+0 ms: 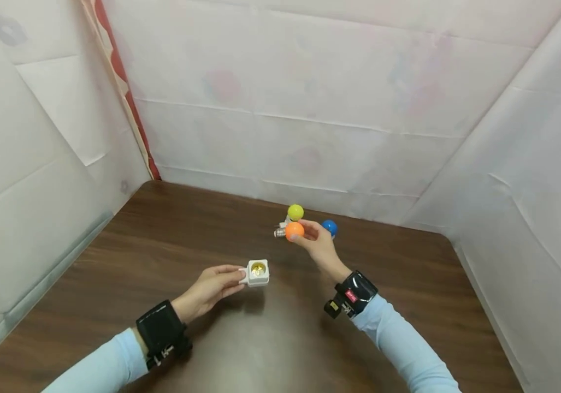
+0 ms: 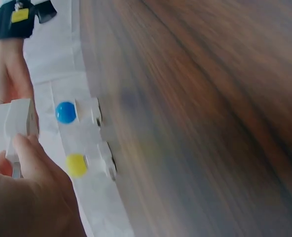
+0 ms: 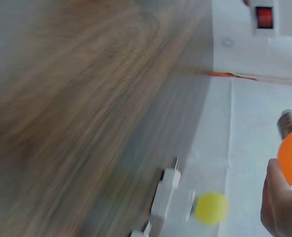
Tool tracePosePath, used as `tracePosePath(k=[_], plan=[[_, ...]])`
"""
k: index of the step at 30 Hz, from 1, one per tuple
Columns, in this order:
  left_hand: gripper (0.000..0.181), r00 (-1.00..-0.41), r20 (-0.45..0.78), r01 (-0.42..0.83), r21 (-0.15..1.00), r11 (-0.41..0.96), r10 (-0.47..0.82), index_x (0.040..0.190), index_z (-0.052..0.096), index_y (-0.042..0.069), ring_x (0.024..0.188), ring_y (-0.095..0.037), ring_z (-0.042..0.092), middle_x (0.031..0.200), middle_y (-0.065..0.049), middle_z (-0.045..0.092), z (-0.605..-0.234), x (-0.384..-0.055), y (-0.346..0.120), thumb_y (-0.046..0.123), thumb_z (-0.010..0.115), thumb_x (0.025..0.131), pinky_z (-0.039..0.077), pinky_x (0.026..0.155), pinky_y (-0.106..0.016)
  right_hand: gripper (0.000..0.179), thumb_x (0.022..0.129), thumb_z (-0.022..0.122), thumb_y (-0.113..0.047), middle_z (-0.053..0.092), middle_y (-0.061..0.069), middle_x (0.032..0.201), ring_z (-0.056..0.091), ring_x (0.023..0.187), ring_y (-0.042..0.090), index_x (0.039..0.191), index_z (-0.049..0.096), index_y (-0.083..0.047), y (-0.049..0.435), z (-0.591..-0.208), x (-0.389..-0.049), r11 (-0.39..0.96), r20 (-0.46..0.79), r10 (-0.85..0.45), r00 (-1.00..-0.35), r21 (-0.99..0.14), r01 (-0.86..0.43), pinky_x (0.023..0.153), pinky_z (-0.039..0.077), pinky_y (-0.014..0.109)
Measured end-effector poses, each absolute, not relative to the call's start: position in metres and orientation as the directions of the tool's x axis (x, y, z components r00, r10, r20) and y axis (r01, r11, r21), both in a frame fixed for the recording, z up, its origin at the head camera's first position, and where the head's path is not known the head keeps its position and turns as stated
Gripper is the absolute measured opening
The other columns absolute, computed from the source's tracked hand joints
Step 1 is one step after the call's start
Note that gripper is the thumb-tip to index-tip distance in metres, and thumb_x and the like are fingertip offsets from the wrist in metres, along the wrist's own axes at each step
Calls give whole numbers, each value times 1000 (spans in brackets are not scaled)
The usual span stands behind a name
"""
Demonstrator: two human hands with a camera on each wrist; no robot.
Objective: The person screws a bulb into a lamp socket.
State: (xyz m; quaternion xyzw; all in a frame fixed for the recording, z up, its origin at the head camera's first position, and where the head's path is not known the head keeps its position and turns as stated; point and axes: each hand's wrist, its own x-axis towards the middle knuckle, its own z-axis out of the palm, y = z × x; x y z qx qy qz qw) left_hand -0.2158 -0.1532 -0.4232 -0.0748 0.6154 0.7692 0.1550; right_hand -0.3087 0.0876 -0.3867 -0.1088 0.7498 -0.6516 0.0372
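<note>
My left hand grips a white lamp socket by its narrow end, above the table; its round, brass-coloured opening faces up. A red switch shows on its side in the right wrist view. To the right and farther back, my right hand holds an orange light bulb between thumb and fingers. The bulb's metal screw base points left, apart from the socket. Behind the right hand, a yellow bulb and a blue bulb each stand in a white socket.
The dark wooden table has white sheeting hanging along its back and sides. A red-patterned strip runs down the back left corner. The yellow bulb's socket stands near the back edge.
</note>
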Motion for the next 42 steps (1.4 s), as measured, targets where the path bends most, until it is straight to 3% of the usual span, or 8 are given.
tracePosePath(k=[5,11,18,25,34,42], plan=[[46,-934,-292,-327,931,-160,207,124,43,-16,86,-12,61,106,-15,54,-416,-234,-146,7,60,88,55,85,-24,45,84,67,-15,55,12,122,55,104,22,126,53,-7,104,-371,-300,140,110,-206,-972,-980,-140,82,53,22],[44,-911,-328,-367,921,-130,251,124,44,-14,87,-12,60,107,-15,54,-418,-244,-135,7,60,88,53,90,-27,48,84,68,-21,57,10,122,55,105,23,128,53,-10,113,-361,-289,242,140,-301,-943,-946,-217,82,54,25],[41,-896,-365,-405,905,-128,254,122,46,-13,84,-12,61,104,-13,55,-423,-248,-125,7,60,88,53,90,-28,50,81,68,-12,53,13,128,52,114,26,128,52,-5,113,-354,-275,325,272,-473,-838,-830,-453,91,53,33],[40,-893,-359,-402,907,-123,273,121,48,-13,84,-12,61,104,-13,57,-421,-258,-118,7,60,88,54,87,-25,49,77,71,-5,54,14,126,51,117,28,124,55,-2,108,-344,-269,405,385,-589,-711,-620,-672,93,52,36],[41,-886,-381,-423,898,-121,263,123,47,-12,86,-14,61,110,-16,56,-420,-262,-118,8,59,89,45,99,-36,48,79,70,-8,56,12,120,57,109,23,123,53,-2,101,-342,-268,441,345,-629,-697,-579,-685,91,53,35],[39,-885,-377,-425,894,-143,274,121,50,-10,90,-14,60,111,-15,55,-414,-265,-115,8,60,88,44,101,-35,47,78,71,-11,57,10,118,57,106,22,122,55,-2,102,-343,-273,461,353,-629,-693,-548,-698,89,54,32]])
